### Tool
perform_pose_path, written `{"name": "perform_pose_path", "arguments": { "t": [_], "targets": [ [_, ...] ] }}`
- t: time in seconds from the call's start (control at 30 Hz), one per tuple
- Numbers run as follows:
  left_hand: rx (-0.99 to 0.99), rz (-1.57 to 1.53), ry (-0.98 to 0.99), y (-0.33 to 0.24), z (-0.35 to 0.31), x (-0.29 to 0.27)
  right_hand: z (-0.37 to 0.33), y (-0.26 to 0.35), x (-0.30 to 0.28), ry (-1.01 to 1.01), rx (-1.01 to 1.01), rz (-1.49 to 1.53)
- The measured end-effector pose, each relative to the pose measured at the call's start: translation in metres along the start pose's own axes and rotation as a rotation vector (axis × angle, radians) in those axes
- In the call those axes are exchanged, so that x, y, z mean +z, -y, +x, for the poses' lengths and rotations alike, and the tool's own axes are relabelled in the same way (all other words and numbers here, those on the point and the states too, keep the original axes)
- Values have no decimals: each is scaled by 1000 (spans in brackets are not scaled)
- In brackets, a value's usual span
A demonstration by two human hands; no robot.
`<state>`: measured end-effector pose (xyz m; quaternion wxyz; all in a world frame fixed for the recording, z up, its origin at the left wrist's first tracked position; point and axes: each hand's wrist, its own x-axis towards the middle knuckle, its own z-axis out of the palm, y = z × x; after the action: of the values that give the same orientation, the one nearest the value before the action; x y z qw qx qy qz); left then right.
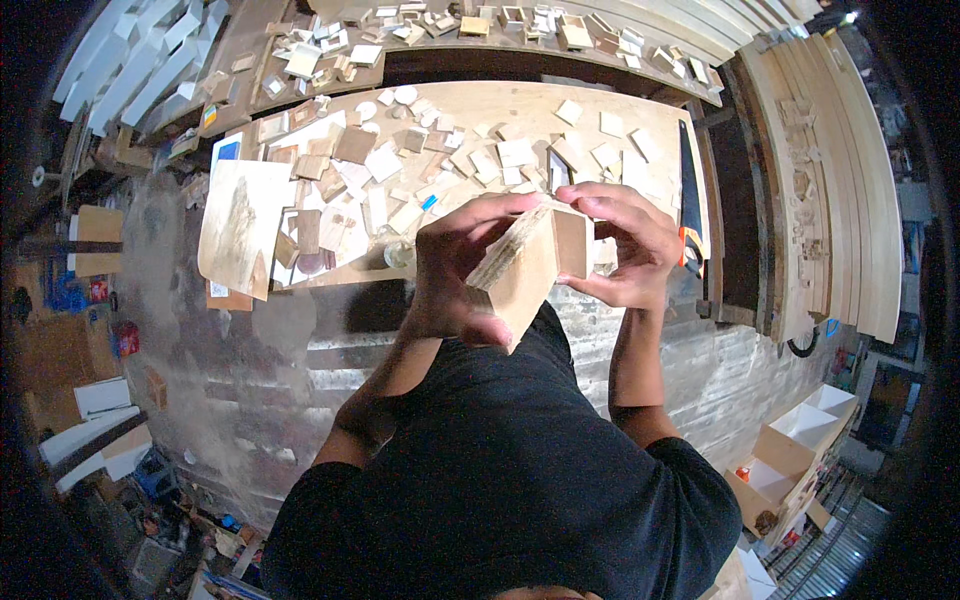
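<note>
Close in front of my chest, my left hand [440,275] grips a pale wood block [527,278] with a rough, layered edge, fingers along its far end and thumb near its lower corner. My right hand [637,240] pinches a smaller brown wood piece [573,243] between thumb and fingers. The two pieces meet, or nearly so; whether they are joined cannot be told. Beyond my hands lies a pale work board [450,100] strewn with several wood offcuts [355,145]. A clear glass-like container [398,255] stands near its front edge, left of my left wrist.
A hand saw [690,190] with an orange and black handle lies along the board's right end. A large thin wood sheet [240,220] overhangs the left end. More small blocks cover a back shelf [430,42]. Long planks [840,180] stand at right, above an open compartmented box [800,440].
</note>
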<state>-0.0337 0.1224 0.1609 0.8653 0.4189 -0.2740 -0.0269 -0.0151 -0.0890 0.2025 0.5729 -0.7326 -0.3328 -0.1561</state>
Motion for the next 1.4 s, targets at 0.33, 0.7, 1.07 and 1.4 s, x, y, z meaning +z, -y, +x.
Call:
{"name": "perform_pose_path", "arguments": {
  "t": [0.33,0.7,1.07,1.4],
  "targets": [
    [-33,255,-124,-20,7,10,4,0,9,71,130,97],
    [541,769,-119,17,0,7,-17,7,1,303,292,458],
    [470,864,-235,32,-17,12,-9,6,10,321,204,226],
    [206,691,-346,30,-30,20,-5,-2,13,273,154,9]
  ]
}}
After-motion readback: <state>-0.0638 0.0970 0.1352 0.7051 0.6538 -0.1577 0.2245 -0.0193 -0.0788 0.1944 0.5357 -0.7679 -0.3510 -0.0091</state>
